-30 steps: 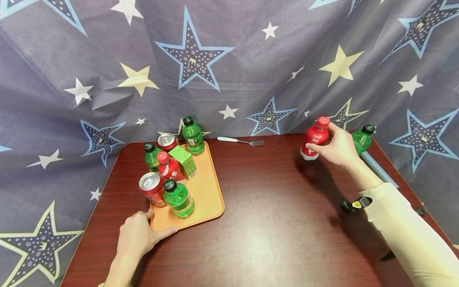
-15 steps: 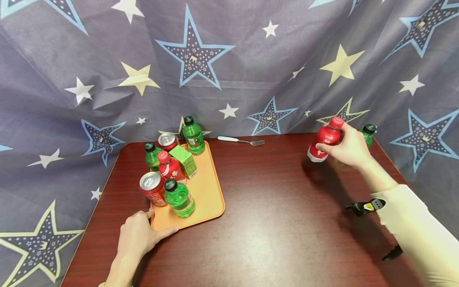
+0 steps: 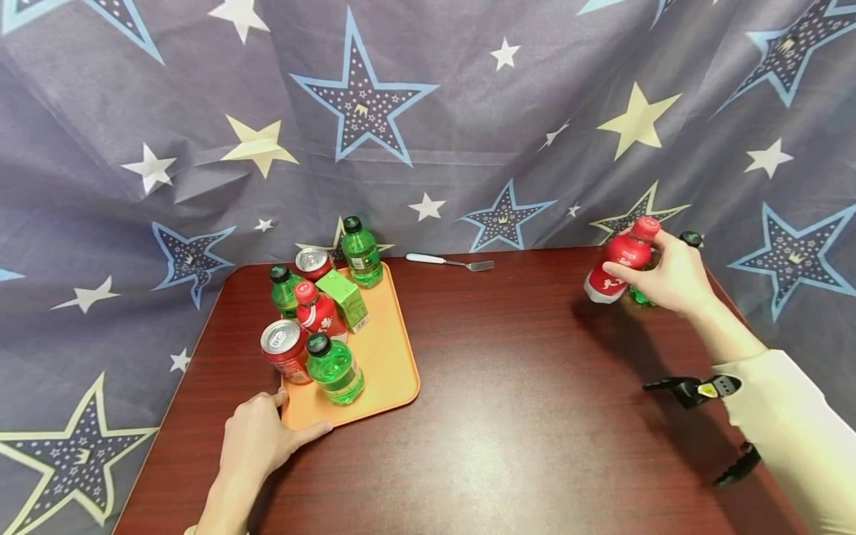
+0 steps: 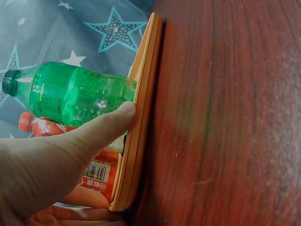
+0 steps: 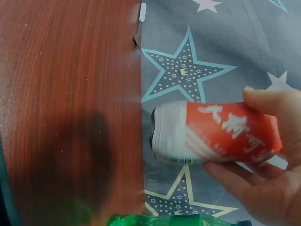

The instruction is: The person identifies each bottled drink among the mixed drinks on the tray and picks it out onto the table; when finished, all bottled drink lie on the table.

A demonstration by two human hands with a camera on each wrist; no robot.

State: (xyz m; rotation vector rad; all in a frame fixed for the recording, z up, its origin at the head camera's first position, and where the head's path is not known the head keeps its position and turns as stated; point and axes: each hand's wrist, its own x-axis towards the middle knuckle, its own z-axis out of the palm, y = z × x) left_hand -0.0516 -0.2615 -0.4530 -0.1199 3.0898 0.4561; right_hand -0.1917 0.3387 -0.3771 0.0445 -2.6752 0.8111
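My right hand (image 3: 675,276) grips a red soda bottle (image 3: 627,253) near its top, thumb on one side and fingers on the other. The bottle is tilted and its white base hangs above the table. In the right wrist view the red bottle (image 5: 230,132) shows white lettering. Behind my right hand stands a green bottle (image 3: 640,296), mostly hidden. My left hand (image 3: 257,438) holds the near left corner of an orange tray (image 3: 391,371). In the left wrist view my thumb (image 4: 115,120) presses the tray's rim (image 4: 136,141).
On the tray's left part stand several drinks, including a green bottle (image 3: 336,375), a red can (image 3: 287,353), a red bottle (image 3: 321,316) and a green carton (image 3: 344,297). A white-handled fork (image 3: 448,261) lies at the back edge, before a star-patterned curtain (image 3: 468,148).
My right hand has carried the red soda bottle to the right, in front of the standing green bottle, tilting it further. My left hand and the tray have stayed put.
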